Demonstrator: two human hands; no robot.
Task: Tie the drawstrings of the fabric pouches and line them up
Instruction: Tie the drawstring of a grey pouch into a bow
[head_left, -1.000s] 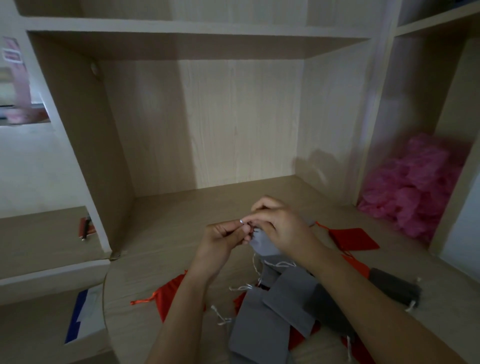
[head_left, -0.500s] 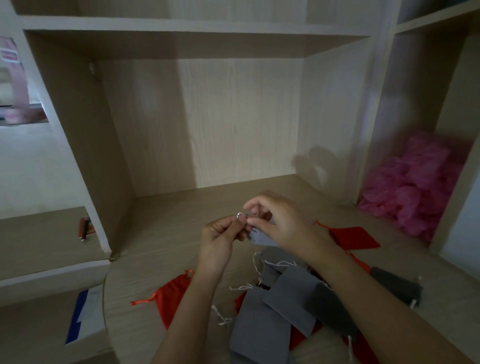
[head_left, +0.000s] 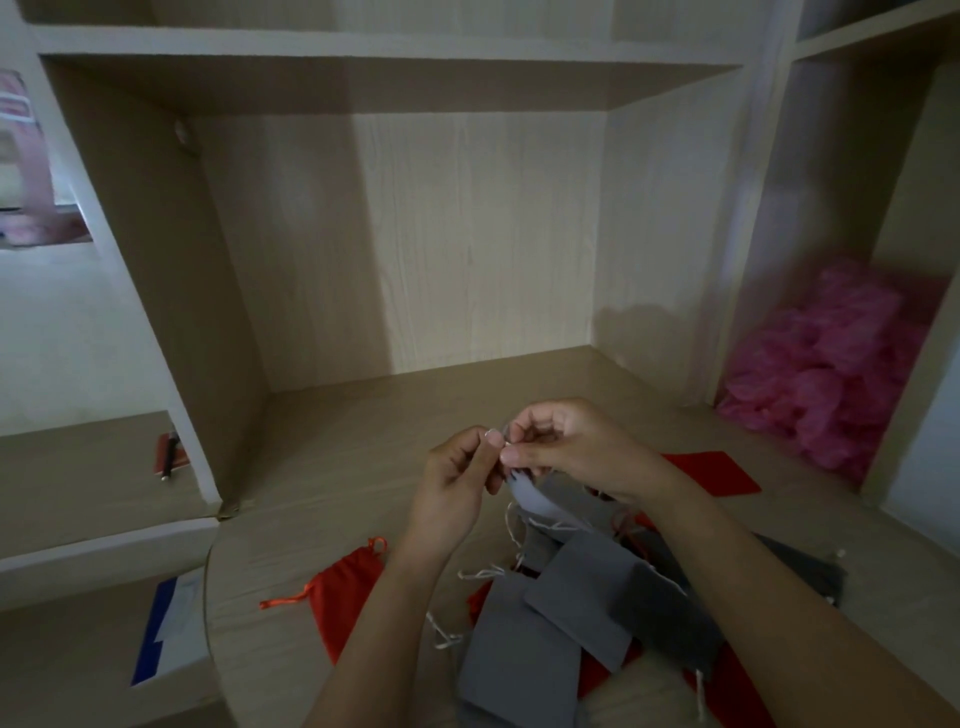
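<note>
Head view: the left hand (head_left: 457, 483) and right hand (head_left: 566, 447) meet above the pale wooden surface (head_left: 337, 467), each pinching the thin white drawstring (head_left: 503, 439) of a light grey fabric pouch (head_left: 535, 501) hanging just below them. Tying seems under way; next, cinch the knot. A loose pile of grey and red pouches (head_left: 576, 613) waits untied underneath, with none lined up yet.

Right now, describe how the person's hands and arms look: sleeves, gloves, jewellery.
Both forearms are bare up to the frame edge, with no sleeves showing. The left hand and right hand wear no gloves, and no rings, watch or bracelets are visible. Fingernails look short and unpainted, though the dim light limits detail.
</note>
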